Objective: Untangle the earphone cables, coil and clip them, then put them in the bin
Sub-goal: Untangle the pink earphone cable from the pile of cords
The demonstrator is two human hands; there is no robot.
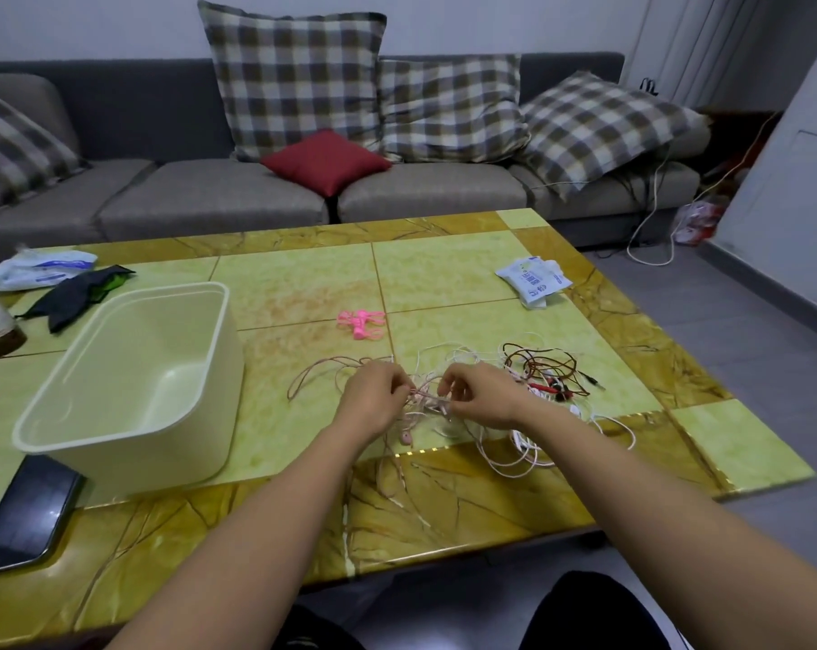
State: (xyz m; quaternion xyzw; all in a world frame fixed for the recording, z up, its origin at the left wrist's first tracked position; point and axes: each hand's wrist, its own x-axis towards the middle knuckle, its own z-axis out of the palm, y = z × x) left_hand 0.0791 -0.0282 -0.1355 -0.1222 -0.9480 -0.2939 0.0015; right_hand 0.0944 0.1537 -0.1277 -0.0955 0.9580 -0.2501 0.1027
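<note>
Amber-veined stone forms the near edge of the table (444,509), with pale green panels beyond it. A dark phone (26,509) lies flat at the lower left, just beside the bin.

Both forearms reach in from the bottom of the frame to the centre. The left hand (373,398) has its fingers curled, pinching a pink earphone cable (423,395). The right hand (484,396) pinches the same cable from the other side, and a short length runs between the two (the exact fingertip contact is too small to confirm). Loops of this cable trail left of the left hand and down towards the table edge.

White cables (514,462) lie heaped below and right of the right wrist. A dark red cable (545,363) sits tangled just beyond, centre right.

The cream plastic bin (129,462) stands on the table at centre left, well apart from the cables.

Pink clips (362,322) lie above the hands, near the table's middle. Further back are a white packet (533,280) at the right and a dark cloth (75,295) at the left.

A grey sofa (209,199) spans the upper frame, carrying a red cushion (326,161) among checked ones.
</note>
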